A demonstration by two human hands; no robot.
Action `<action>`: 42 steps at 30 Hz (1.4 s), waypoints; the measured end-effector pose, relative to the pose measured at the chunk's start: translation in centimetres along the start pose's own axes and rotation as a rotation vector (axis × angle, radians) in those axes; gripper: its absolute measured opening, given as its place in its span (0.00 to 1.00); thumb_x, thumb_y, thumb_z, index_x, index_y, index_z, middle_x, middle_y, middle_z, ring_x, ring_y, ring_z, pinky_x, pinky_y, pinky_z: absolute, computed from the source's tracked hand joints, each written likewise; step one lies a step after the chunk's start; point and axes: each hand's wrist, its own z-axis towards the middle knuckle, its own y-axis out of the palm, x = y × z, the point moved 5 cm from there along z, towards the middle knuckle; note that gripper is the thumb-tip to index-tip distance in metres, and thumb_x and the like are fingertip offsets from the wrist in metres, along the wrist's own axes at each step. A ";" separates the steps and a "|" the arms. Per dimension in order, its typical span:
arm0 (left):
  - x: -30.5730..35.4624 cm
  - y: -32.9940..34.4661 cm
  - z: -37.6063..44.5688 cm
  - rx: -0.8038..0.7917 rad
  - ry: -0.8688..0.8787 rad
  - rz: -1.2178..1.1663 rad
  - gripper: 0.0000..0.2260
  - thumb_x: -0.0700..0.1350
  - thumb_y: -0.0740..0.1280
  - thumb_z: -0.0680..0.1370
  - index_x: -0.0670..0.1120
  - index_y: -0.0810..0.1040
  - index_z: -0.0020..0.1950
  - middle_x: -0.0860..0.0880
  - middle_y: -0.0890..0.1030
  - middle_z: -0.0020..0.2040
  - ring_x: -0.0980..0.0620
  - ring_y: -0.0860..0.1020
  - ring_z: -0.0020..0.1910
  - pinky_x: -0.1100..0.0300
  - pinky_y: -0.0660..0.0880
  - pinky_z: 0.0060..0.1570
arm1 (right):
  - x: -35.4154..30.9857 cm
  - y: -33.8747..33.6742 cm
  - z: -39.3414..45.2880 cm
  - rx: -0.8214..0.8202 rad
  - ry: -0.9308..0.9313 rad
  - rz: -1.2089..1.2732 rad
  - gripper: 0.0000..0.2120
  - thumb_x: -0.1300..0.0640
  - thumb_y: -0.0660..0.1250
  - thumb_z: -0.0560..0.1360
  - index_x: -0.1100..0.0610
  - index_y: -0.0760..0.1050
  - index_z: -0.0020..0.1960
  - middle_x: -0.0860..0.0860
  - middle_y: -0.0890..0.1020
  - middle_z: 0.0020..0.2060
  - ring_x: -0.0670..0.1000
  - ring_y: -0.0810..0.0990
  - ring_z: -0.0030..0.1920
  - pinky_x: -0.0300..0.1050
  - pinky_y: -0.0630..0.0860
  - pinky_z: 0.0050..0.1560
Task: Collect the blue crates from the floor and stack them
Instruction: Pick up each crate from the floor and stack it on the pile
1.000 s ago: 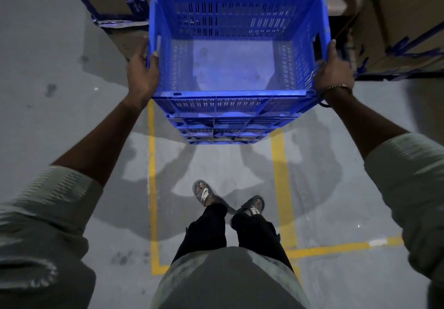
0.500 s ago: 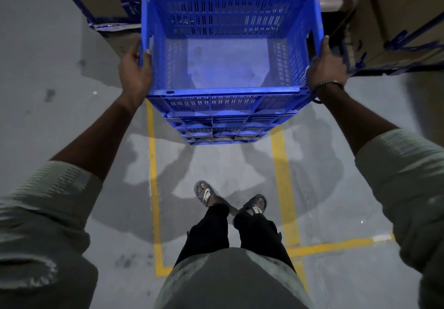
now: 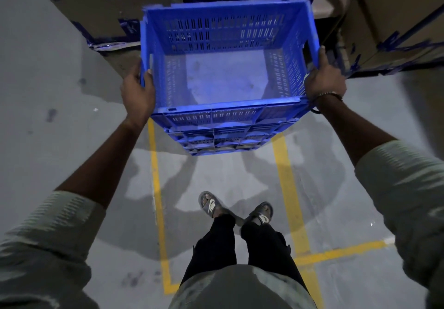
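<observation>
A person grips the top blue crate of a stack of blue crates with both hands, seen from a head-worn camera looking down at a grey concrete floor marked with yellow lines. The top crate sits mouth up, its slotted walls upright and its long axis running from nine o'clock to three o'clock across the view; its bottom holds nothing. The left hand clasps the crate's nine o'clock rim, thumb hooked over the edge and inside the wall, while the right hand, a bracelet at the wrist, holds the three o'clock rim with its thumb laid along the outer edge. The crate lies between the two hands, toward twelve o'clock from the person's sandalled feet. Compared with half a second earlier, crate and hands appear slightly lower in the view and more of the cardboard boxes bound with blue tape shows at twelve o'clock; the grip looks unchanged. The stack stands between the yellow lines, just in front of the boxes.
</observation>
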 end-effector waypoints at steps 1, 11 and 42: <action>0.0 -0.1 0.1 0.003 0.001 0.029 0.22 0.53 0.60 0.82 0.48 0.76 0.74 0.48 0.83 0.66 0.49 0.81 0.65 0.54 0.77 0.62 | 0.2 0.1 0.1 -0.006 -0.002 0.013 0.29 0.50 0.55 0.81 0.43 0.52 0.81 0.64 0.79 0.60 0.68 0.79 0.58 0.61 0.76 0.52; 7.4 2.2 -11.2 0.024 0.295 0.295 0.19 0.44 0.64 0.81 0.48 0.77 0.72 0.41 0.73 0.74 0.37 0.72 0.71 0.47 0.68 0.68 | 3.8 1.0 -6.4 0.206 -0.011 0.420 0.23 0.50 0.58 0.80 0.66 0.71 0.67 0.66 0.78 0.57 0.66 0.76 0.59 0.54 0.70 0.60; 34.9 15.8 -96.6 -1.428 1.025 -0.065 0.17 0.41 0.68 0.78 0.49 0.80 0.67 0.48 0.78 0.63 0.45 0.76 0.66 0.49 0.74 0.64 | 58.7 -3.8 -92.5 0.759 1.559 0.787 0.12 0.52 0.71 0.75 0.55 0.79 0.57 0.58 0.80 0.53 0.60 0.79 0.56 0.50 0.73 0.58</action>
